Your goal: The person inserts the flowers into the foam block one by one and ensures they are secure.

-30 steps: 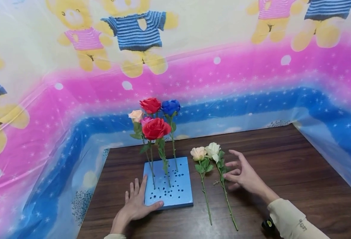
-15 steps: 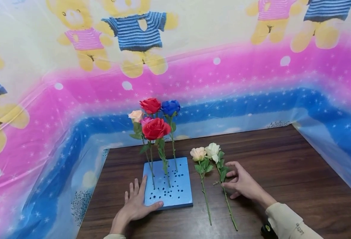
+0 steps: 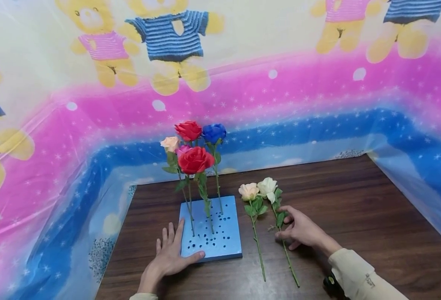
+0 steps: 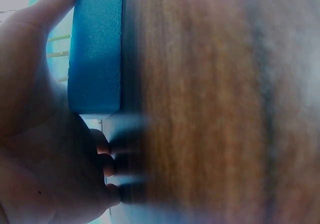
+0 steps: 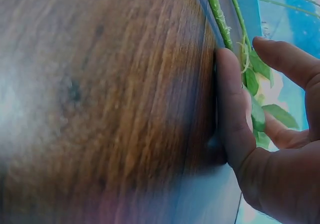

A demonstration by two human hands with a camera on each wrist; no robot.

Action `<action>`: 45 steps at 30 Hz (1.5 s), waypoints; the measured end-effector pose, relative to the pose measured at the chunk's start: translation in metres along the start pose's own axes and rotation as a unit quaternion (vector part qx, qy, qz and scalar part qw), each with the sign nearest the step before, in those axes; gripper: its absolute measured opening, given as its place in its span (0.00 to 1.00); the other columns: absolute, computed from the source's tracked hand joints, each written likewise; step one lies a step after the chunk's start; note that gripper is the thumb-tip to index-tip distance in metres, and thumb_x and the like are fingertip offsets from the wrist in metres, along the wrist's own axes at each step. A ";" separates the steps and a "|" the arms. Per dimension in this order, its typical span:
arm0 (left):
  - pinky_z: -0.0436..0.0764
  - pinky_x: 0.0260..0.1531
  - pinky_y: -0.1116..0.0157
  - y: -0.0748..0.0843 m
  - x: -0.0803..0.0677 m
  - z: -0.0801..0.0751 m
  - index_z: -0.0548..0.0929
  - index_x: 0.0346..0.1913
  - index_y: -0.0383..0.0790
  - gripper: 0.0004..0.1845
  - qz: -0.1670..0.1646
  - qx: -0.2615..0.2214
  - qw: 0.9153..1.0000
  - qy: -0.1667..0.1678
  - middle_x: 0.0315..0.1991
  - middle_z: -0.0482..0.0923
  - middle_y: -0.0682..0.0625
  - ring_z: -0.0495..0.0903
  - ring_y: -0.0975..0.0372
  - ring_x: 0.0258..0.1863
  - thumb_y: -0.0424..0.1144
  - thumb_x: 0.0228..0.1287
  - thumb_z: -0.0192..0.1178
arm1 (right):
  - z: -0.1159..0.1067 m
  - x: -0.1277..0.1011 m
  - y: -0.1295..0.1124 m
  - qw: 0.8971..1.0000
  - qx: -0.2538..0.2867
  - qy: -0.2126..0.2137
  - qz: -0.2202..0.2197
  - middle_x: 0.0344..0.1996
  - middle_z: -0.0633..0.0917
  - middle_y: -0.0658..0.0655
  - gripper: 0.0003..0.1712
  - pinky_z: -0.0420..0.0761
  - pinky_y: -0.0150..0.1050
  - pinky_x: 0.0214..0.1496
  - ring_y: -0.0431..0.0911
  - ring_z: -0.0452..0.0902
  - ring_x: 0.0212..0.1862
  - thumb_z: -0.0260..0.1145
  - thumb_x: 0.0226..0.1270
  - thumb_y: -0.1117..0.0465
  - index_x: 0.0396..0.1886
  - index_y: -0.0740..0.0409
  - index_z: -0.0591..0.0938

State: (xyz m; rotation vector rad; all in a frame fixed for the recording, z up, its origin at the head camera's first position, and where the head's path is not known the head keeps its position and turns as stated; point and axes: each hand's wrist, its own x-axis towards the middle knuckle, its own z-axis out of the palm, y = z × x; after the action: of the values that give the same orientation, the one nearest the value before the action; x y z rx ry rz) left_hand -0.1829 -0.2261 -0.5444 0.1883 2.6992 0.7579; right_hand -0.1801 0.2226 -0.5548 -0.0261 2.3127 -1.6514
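My left hand [image 3: 171, 252] lies against the near left corner of a light blue foam block [image 3: 229, 246]. Its fingers are spread along the block's left side, and the thumb rests over the front edge. Beside the stem of a white rose [image 3: 267, 189], which lies on the table, is my right hand [image 3: 304, 228]. In the right wrist view, one fingertip [image 5: 227, 59] touches or nearly touches the green stem [image 5: 217, 14], while another finger stands apart from it with a gap between. A peach rose [image 3: 249, 191] lies to the left of the white one.
Several artificial roses stand upright in the block: a front red rose [image 3: 196, 160], a back red rose [image 3: 188, 131], a blue rose [image 3: 214, 133], a pale peach rose [image 3: 170, 144] and a mostly hidden pink one. A small black object [image 3: 330, 281] sits by the right sleeve. Printed cloth [image 3: 273, 96] borders the table [image 3: 329, 187].
My right hand has moved down and slightly left to the white rose's stem, and its fingers have drawn closer together. The left hand and the block stay put.
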 end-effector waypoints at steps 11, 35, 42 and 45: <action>0.32 0.78 0.21 -0.001 -0.001 -0.002 0.35 0.94 0.50 0.72 0.002 -0.002 1.000 0.000 0.89 0.27 0.25 0.24 0.29 0.87 0.77 0.65 0.69 | 0.002 0.005 -0.007 0.998 -0.051 0.002 0.024 0.57 0.73 0.67 0.55 0.91 0.52 0.27 0.52 0.87 0.37 0.87 0.59 0.71 0.83 0.56 0.70; 0.31 0.78 0.21 -0.001 0.000 0.000 0.35 0.94 0.50 0.72 0.004 -0.003 1.000 0.001 0.89 0.27 0.25 0.24 0.28 0.87 0.77 0.65 0.69 | 0.003 0.008 -0.025 0.995 -0.066 -0.023 0.065 0.56 0.70 0.70 0.66 0.90 0.51 0.26 0.58 0.83 0.34 0.77 0.56 0.85 0.91 0.50 0.60; 0.32 0.78 0.21 -0.001 0.001 0.001 0.35 0.94 0.50 0.72 0.002 -0.002 1.000 0.003 0.89 0.27 0.25 0.24 0.28 0.87 0.77 0.64 0.70 | -0.016 0.008 -0.023 0.996 -0.030 -0.061 0.065 0.42 0.81 0.65 0.65 0.90 0.51 0.29 0.55 0.85 0.36 0.74 0.62 0.82 0.93 0.52 0.52; 0.31 0.78 0.21 -0.001 0.001 0.001 0.35 0.94 0.50 0.72 0.003 -0.004 1.000 0.002 0.89 0.27 0.25 0.24 0.29 0.87 0.77 0.65 0.70 | -0.019 0.008 -0.020 0.996 -0.021 -0.064 0.061 0.41 0.82 0.65 0.67 0.90 0.52 0.28 0.56 0.85 0.37 0.73 0.62 0.82 0.93 0.49 0.49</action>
State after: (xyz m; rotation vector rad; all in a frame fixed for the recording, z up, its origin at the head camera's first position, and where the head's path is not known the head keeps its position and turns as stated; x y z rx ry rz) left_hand -0.1839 -0.2264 -0.5458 0.1938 2.7000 0.7705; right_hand -0.1952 0.2325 -0.5326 0.0010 2.2074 -1.4983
